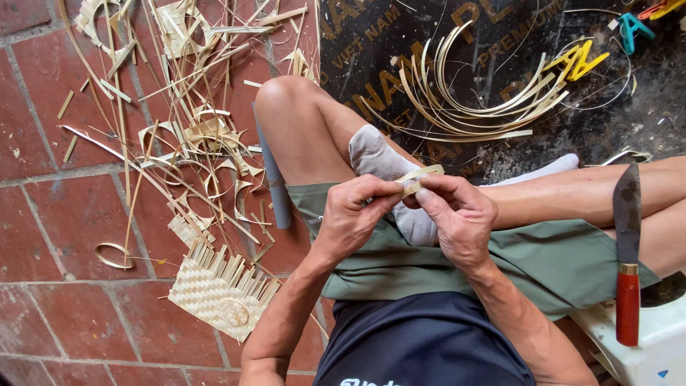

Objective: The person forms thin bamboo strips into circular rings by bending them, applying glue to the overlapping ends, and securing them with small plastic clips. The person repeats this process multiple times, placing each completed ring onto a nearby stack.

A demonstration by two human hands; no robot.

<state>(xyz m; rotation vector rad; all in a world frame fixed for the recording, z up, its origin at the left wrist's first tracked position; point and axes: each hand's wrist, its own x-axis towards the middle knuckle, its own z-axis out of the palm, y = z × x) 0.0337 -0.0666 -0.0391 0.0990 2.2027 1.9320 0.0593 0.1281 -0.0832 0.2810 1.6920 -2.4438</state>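
My left hand (354, 211) and right hand (457, 214) both pinch closed on a small bamboo strip loop (420, 177) above my lap; knife (627, 257) lies at right, woven mat (221, 289) on floor

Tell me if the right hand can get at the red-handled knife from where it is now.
Probably yes. The knife lies in the open on the white stool on that side, nothing covering it. But the right hand and left hand both pinch a bamboo strip, so it must let go first.
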